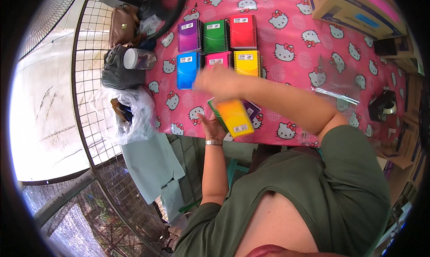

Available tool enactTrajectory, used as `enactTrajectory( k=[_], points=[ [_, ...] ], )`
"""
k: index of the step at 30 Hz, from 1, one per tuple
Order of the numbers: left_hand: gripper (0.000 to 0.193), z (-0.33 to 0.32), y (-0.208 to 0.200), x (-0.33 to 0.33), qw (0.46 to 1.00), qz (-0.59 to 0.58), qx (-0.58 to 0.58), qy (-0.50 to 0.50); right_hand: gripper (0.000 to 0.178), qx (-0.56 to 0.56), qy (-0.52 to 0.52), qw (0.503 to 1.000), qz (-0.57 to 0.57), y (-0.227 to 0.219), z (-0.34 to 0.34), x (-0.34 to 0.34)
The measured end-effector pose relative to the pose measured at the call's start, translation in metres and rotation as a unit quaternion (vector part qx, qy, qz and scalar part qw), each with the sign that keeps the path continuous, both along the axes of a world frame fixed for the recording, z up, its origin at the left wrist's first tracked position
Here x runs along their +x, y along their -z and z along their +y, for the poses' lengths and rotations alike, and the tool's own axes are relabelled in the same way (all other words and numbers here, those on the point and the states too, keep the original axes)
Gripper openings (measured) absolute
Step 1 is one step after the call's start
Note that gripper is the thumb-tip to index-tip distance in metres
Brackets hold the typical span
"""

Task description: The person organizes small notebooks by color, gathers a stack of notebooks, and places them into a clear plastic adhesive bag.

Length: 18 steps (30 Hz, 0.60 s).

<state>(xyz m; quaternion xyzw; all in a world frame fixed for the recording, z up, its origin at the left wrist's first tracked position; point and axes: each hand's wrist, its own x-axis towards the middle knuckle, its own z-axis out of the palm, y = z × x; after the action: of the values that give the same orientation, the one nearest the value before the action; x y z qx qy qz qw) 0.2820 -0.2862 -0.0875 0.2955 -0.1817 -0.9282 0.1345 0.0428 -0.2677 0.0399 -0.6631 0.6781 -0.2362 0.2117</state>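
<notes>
Pink cat-print worktop [291, 55] carrying a grid of six coloured spiral notebooks [218, 46]. Just below that grid, blurred right hand [219, 81], grip impossible to tell. Below again, left hand [211, 126] clasping a stack of notebooks [234, 117], yellow-orange on top.

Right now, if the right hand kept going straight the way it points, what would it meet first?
The right hand, blurred, points toward the blue notebook; probably that first, though its height above the table is unclear.

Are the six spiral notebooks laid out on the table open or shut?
Shut: the six notebooks lie flat, covers up, in two rows.
</notes>
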Motion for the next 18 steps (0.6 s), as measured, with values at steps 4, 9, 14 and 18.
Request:
enactTrajectory(
  k=[4, 9, 14, 18],
  points=[
    [0.069, 0.005, 0.002, -0.001, 0.986, -0.062, -0.133, 0.073, 0.047, 0.014, 0.374, 0.926, 0.043, 0.069, -0.012, -0.022],
    [0.053, 0.023, 0.026, 0.021, 0.99, -0.128, 0.062, 0.01, 0.05, -0.032, 0.384, 0.912, 0.141, 0.093, -0.013, -0.012],
    [0.05, 0.007, 0.01, 0.03, 0.995, -0.102, -0.006, -0.011, 0.054, 0.114, 0.384, 0.912, 0.086, 0.072, -0.016, -0.016],
    [0.052, -0.006, -0.002, 0.027, 0.994, -0.092, -0.053, -0.011, 0.051, 0.082, 0.39, 0.916, 0.039, 0.08, -0.007, -0.012]
  ],
)
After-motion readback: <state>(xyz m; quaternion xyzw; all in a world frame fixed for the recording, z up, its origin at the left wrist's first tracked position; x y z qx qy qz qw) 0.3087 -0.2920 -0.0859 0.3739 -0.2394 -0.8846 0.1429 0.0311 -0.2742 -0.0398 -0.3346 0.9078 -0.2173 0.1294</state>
